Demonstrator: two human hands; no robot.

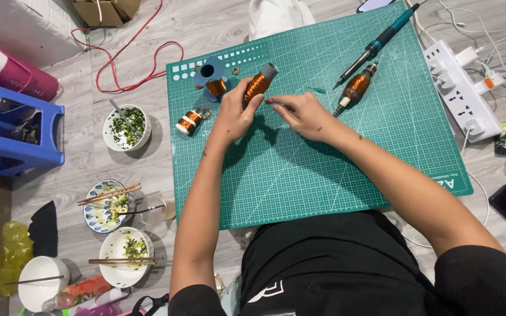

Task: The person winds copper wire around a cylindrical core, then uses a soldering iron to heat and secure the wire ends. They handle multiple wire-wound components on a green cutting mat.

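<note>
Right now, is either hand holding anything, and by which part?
The left hand grips the copper wire spool by its lower end. The right hand pinches near it; any wire there is too fine to see.

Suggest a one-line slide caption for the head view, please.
Left hand grips a copper wire spool over a green cutting mat; right hand pinches beside it.

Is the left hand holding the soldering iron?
No, the left hand grips a copper wire spool, while the soldering iron lies untouched on the green cutting mat.
</note>
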